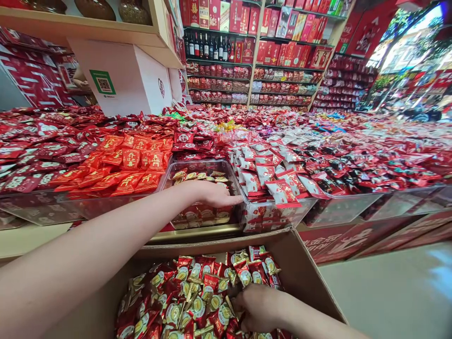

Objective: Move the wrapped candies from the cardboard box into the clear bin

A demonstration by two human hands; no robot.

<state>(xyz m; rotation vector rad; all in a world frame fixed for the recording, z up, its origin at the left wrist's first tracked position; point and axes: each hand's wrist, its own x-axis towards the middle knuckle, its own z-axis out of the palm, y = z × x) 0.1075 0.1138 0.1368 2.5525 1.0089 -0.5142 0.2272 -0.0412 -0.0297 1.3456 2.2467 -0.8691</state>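
Note:
My left hand (219, 194) reaches over a clear plastic bin (165, 176) partly filled with gold and red wrapped candies. One finger is stretched out to the bin's right corner; the other fingers are mostly hidden, and nothing shows in the hand. Below, a cardboard box (300, 263) holds a heap of red and gold durian candies (197, 306). Inside it, my right hand (259, 306) is sunk into the right part of the heap, its fingers curled down around candies. The fingertips are covered, so how many it grips cannot be seen.
Orange-red packets (130, 160) fill the bin to the left, and white and red packets (268, 174) pile over the bin to the right. A white pillar (120, 80) with a QR sign stands behind at left. Shelves of bottles (208, 47) and boxes line the back.

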